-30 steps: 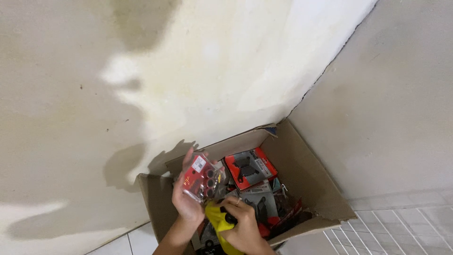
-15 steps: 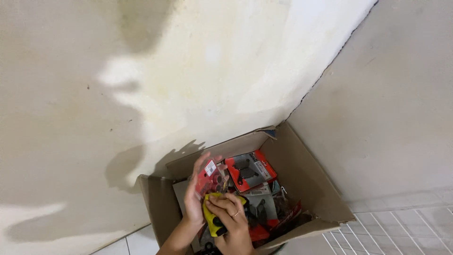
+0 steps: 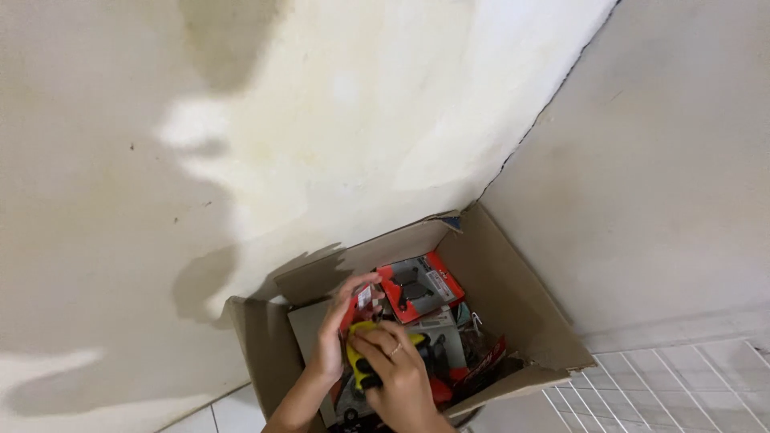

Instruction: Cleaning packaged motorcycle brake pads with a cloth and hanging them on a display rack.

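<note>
Head view looks down on a yellow packet (image 3: 358, 361) gripped between both hands over an open cardboard box (image 3: 525, 309) — the packet sits low in the frame, just above the box's jumbled contents. The right hand (image 3: 397, 373) curls over the packet from above, fingers closed on it, a ring showing on one finger. The left hand (image 3: 337, 337) presses against the packet's far side while its raised fingers pinch a small red-and-clear blister pack (image 3: 359, 303), so this hand is closed too, holding both. Just beside the hands, deeper in the box, lies a red-edged blister card with a dark part (image 3: 419, 286) under clear plastic, tilted toward the back wall. Below it rest a pale grey carton (image 3: 445, 341) and more red packaging (image 3: 481, 369), partly hidden by the hands. The box stands in a corner — a stained cream wall (image 3: 241, 160) behind it, a plain grey wall (image 3: 658, 176) to its right — with white floor tiles (image 3: 658, 385) near its front flap.
</note>
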